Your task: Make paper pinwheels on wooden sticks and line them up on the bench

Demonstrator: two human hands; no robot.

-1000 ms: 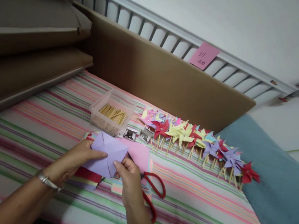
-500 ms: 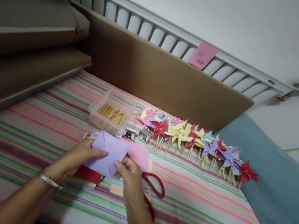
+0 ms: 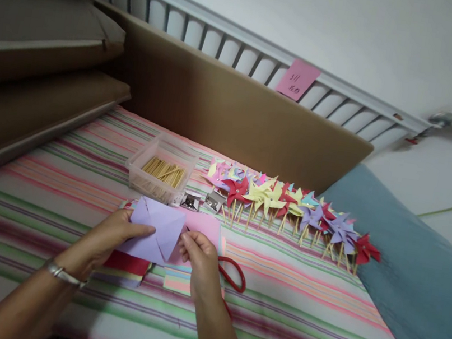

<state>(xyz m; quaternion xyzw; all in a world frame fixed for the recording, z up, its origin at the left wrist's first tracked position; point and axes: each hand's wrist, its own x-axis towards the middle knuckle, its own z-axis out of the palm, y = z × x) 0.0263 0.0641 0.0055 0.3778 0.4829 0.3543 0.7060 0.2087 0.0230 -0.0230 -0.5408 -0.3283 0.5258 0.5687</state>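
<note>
My left hand grips a lilac paper square by its left side, thumb on top. Slits run in from the square's corners. My right hand is closed in a pinch close to the square's right edge; what its fingertips hold, if anything, is hidden. Partly behind that hand lie scissors with red handles. Under the lilac square are a pink paper sheet and a pile of coloured paper with a red sheet on top.
A clear plastic box holds short wooden sticks. Two small metal-looking containers stand beside it. Finished paper pinwheels on sticks lie along a cardboard panel. Wrapped brown packages are stacked at left on the striped cloth.
My right hand has drawn back from the face of the lilac square to its right edge. My left hand keeps its hold. The whole view has shifted slightly.
</note>
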